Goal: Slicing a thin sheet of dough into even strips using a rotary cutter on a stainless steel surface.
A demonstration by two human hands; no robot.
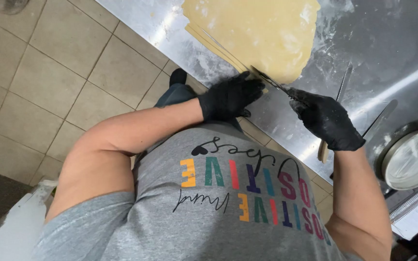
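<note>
The steel tabletop (pixel 388 53) runs slantwise across my view, dusted with flour, with tan floor tiles (pixel 49 72) beyond its edge. On it lies the sheet of rolled yellow dough (pixel 262 29), wide and flat, its lower edge near my hands. Thin cut strips (pixel 214 43) lie along the sheet's left side, just beside it and parallel to its edge.

At the right edge of the tabletop sits a round metal bowl (pixel 412 159) with a pale inside. A long-handled tool with a wooden grip (pixel 323 151) lies beside my right wrist, and a slim metal rod (pixel 343 83) lies just above that hand.

My left hand (pixel 231 96), in a black glove, rests at the tabletop's edge with its fingers (pixel 252 84) curled down against the end of the strips, pressing there. My right hand (pixel 325 118), also gloved in black, is closed around the handle of a knife (pixel 269 79). The blade reaches out to the left, its tip at the dough's lower corner, right by my left fingertips.
</note>
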